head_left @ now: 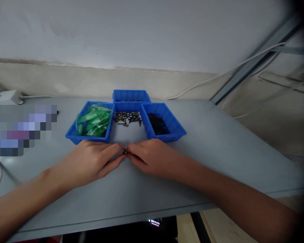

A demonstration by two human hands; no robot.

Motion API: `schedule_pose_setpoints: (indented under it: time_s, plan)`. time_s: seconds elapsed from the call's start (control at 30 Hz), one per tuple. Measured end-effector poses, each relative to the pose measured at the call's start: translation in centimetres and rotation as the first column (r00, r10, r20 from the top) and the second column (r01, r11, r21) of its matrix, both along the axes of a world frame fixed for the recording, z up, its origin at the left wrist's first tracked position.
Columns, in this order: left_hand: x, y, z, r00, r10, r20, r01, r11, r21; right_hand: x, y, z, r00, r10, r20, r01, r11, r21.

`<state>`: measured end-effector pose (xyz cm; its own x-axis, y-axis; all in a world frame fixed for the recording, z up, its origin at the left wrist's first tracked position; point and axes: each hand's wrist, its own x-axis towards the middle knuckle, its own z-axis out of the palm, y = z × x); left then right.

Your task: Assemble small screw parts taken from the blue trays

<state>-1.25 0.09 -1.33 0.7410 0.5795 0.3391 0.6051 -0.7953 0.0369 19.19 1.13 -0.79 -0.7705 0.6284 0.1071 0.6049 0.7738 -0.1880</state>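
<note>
Between the fingertips of both hands is a small dark, brass-toned metal fastener (pixel 124 152), mostly covered by the fingers; its exact kind is too small to tell. My left hand (pixel 95 158) pinches it from the left with thumb and forefinger. From the other side my right hand (pixel 152 157) is closed on it in a similar pinch. Just beyond the hands, a loose pile of black and brass-coloured screws (pixel 131 118) lies on the grey table (pixel 111 199), between the blue bins.
The left blue bin (pixel 88 138) holds green plastic bags (pixel 96 119). Small black parts (pixel 157 124) lie in the right blue bin (pixel 176 130). A back blue bin (pixel 131 94) contains small metal pieces. A white cable (pixel 202 82) runs past a metal post (pixel 245 71) at right.
</note>
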Motion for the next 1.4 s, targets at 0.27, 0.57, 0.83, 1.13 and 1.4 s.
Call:
schedule_pose_setpoints:
  time_s: [0.27,0.57,0.83,1.13,1.4]
  plan:
    - [0.03,0.04,0.08,1.000,-0.006,0.014,0.006,1.000,-0.001,-0.02,0.00,0.04,1.000,-0.009,-0.015,0.008,1.000,-0.015]
    - [0.09,-0.11,0.22,1.000,0.011,-0.001,-0.011,1.000,-0.012,-0.10,-0.03,0.29,1.000,0.000,-0.011,-0.001,0.999,-0.034]
    - [0.10,0.10,-0.06,0.998,0.044,-0.052,-0.045,0.999,-0.017,-0.03,-0.08,0.30,1.000,-0.015,-0.024,0.014,0.999,-0.031]
    - [0.46,-0.05,0.46,0.995,0.005,-0.097,-0.015,0.995,-0.100,-0.06,-0.17,0.37,0.999,0.020,-0.050,-0.020,1.000,0.012]
    - [0.39,-0.08,0.33,0.989,0.077,-0.130,-0.087,0.994,-0.072,-0.02,-0.26,0.03,1.000,-0.028,-0.008,0.029,0.991,0.128]
